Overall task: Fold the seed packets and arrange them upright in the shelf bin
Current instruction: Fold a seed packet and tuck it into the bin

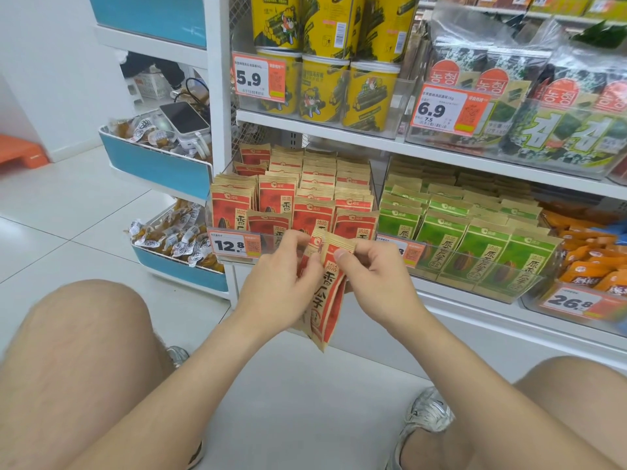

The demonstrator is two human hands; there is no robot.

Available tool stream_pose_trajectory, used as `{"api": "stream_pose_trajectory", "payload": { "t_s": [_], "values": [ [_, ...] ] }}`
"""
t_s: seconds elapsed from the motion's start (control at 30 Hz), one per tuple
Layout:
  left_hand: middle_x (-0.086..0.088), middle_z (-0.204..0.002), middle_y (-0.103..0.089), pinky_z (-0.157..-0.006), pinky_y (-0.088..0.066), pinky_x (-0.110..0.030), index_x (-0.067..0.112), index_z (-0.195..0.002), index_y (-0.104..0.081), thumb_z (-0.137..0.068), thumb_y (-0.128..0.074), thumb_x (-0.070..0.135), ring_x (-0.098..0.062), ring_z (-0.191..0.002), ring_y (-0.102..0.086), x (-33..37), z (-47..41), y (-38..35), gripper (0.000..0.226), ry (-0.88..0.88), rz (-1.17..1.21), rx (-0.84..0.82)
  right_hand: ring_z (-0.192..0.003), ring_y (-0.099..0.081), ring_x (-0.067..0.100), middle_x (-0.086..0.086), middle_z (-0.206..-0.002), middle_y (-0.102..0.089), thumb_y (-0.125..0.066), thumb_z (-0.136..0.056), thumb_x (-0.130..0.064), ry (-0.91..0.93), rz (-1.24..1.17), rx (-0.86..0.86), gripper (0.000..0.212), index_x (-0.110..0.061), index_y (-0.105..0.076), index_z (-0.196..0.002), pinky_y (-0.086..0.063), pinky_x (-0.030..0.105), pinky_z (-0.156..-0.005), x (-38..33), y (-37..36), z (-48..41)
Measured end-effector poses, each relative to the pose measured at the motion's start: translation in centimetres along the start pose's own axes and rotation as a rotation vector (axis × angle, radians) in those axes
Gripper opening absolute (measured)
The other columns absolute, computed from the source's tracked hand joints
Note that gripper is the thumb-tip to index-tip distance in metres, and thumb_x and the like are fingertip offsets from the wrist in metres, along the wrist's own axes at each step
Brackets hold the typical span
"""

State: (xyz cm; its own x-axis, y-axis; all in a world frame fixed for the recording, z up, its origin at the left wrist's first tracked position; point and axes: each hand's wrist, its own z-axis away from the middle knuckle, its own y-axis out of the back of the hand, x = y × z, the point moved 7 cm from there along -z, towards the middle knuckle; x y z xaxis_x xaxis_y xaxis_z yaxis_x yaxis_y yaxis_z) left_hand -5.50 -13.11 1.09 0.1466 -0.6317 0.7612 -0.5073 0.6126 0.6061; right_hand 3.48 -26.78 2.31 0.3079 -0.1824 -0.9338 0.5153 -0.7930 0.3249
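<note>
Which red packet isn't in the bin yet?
The red packet pinched by the left hand and the right hand, hanging in front of the clear bin. The other red packets all stand upright inside it.

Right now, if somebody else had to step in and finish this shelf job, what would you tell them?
Left hand: its fingers pinch the top left of a red seed packet.
Right hand: it pinches the same packet's top right corner.
The packet hangs in front of the shelf bin, creased lengthwise and not yet in it.
Done: rows of red packets already stand upright in the bin.
Left: finish the fold, then stand this packet upright with the others, probably near the front.
</note>
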Motion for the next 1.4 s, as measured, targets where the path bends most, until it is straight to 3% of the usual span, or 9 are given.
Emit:
{"api": "stream_pose_trajectory", "payload": {
  "t_s": [0.1, 0.2, 0.33, 0.47, 0.57, 0.7, 1.03, 1.27, 1.4],
  "values": [
    [0.020, -0.103, -0.077, -0.080, -0.061, -0.030, 0.036, -0.121, -0.061, -0.100, -0.070, 0.046, 0.007, -0.093, -0.071, -0.1, -0.3, 0.4, 0.025, 0.080, 0.223, -0.002, -0.097, -0.078, 0.027, 0.003, -0.100, -0.083, -0.053, -0.112, -0.011, -0.029, -0.055, -0.044, 0.027, -0.018, -0.079, -0.108, -0.062, 0.054, -0.092, 0.0, -0.3, -0.1],
    [0.021, -0.108, -0.078, -0.078, -0.053, -0.016, 0.035, -0.122, -0.068, -0.105, -0.067, 0.034, 0.009, -0.097, -0.071, 0.6, 0.0, -0.1, 0.017, 0.116, 0.401, -0.083, -0.098, -0.079, 0.020, 0.001, -0.106, -0.083, -0.053, -0.111, -0.008, -0.071, -0.192, -0.096, 0.028, -0.016, -0.079, -0.111, -0.064, 0.042, -0.090, -0.3, -0.8, 0.2],
    [0.017, -0.114, -0.078, -0.082, -0.055, -0.023, 0.038, -0.125, -0.066, -0.114, -0.050, 0.034, 0.002, -0.101, -0.073, 0.7, 0.3, -0.2, 0.020, 0.186, 0.560, -0.085, -0.086, -0.080, 0.025, 0.010, -0.096, -0.082, -0.061, -0.109, -0.017, -0.120, -0.301, 0.022, 0.017, -0.009, -0.073, -0.101, -0.066, 0.046, -0.080, -0.4, -0.1, 0.2],
    [-0.001, -0.106, -0.082, -0.074, -0.061, -0.027, 0.023, -0.120, -0.075, -0.114, -0.049, 0.024, -0.015, -0.093, -0.079, 0.6, 0.6, -0.5, 0.027, 0.334, 0.834, -0.065, -0.086, -0.078, 0.033, 0.019, -0.094, -0.080, -0.065, -0.106, -0.017, -0.172, -0.370, 0.031, 0.024, -0.010, -0.065, -0.083, -0.062, 0.043, -0.077, -0.3, 0.5, -0.2],
    [-0.012, -0.111, -0.082, -0.080, -0.063, -0.037, 0.015, -0.120, -0.079, -0.111, -0.054, 0.021, -0.025, -0.096, -0.079, 0.4, 0.7, -0.9, 0.027, 0.378, 0.964, -0.064, -0.084, -0.078, 0.027, 0.017, -0.095, -0.081, -0.065, -0.105, -0.018, -0.208, -0.435, -0.013, 0.021, 0.001, -0.070, -0.098, -0.058, 0.038, -0.078, -0.2, 0.4, -0.3],
    [-0.013, -0.109, -0.082, -0.077, -0.063, -0.036, 0.015, -0.117, -0.080, -0.110, -0.056, 0.022, -0.024, -0.091, -0.078, 0.4, 0.8, -0.9, 0.026, 0.394, 0.989, -0.041, -0.084, -0.077, 0.024, 0.018, -0.098, -0.080, -0.066, -0.105, -0.018, -0.196, -0.445, -0.033, 0.032, 0.014, -0.069, -0.105, -0.059, 0.037, -0.080, -0.1, 0.4, -0.6],
    [-0.010, -0.101, -0.083, -0.077, -0.061, -0.036, 0.019, -0.104, -0.084, -0.101, -0.070, 0.044, -0.023, -0.086, -0.080, -0.2, 1.2, -0.1, 0.029, 0.420, 0.950, 0.054, -0.097, -0.078, 0.039, 0.020, -0.101, -0.081, -0.054, -0.112, -0.023, -0.167, -0.343, -0.092, 0.036, 0.005, -0.076, -0.105, -0.064, 0.050, -0.091, -0.4, -0.2, -0.1],
    [-0.006, -0.099, -0.084, -0.080, -0.060, -0.038, 0.020, -0.104, -0.079, -0.111, -0.055, 0.042, -0.019, -0.085, -0.081, -0.6, 1.1, -0.2, 0.034, 0.493, 1.017, 0.114, -0.089, -0.079, 0.028, 0.014, -0.098, -0.082, -0.049, -0.115, -0.026, -0.139, -0.296, -0.094, 0.039, -0.003, -0.079, -0.105, -0.065, 0.041, -0.084, -0.5, -0.5, -0.2],
    [-0.010, -0.102, -0.083, -0.084, -0.063, -0.045, 0.017, -0.107, -0.078, -0.111, -0.054, 0.048, -0.026, -0.088, -0.082, -2.3, 0.4, 0.1, 0.040, 0.616, 1.075, 0.174, -0.091, -0.080, 0.027, 0.012, -0.100, -0.082, -0.054, -0.112, -0.023, -0.117, -0.219, -0.227, 0.031, -0.005, -0.080, -0.110, -0.064, 0.035, -0.076, -0.5, -1.2, 0.3]
  ]
}}
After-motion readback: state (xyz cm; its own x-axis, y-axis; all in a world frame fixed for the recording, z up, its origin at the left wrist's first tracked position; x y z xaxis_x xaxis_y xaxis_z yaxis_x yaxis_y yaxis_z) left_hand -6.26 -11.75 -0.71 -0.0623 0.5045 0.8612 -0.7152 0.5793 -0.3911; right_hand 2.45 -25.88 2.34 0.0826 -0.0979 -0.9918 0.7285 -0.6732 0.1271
